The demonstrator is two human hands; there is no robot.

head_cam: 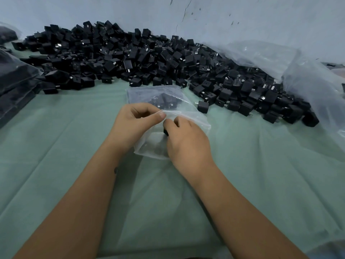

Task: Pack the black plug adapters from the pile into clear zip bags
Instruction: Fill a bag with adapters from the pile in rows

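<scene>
**Bagging adapters at the green cloth**

Spreading across the whole surface, the green cloth (74, 146) carries everything else. Along its far side, against the wall (261, 19), lies the pile of black plug adapters (141, 57) — a long heap running left to right. Large clear plastic sheeting (308, 86) sits at the right, filled bags (13, 81) at the left. A clear zip bag (186, 113) lies just before the pile with adapters inside. The left hand (134, 124) pinches the bag's edge between thumb and fingers; the right hand (186, 144) has fingers curled on a black adapter (165, 132) at the bag — mostly hidden.
</scene>
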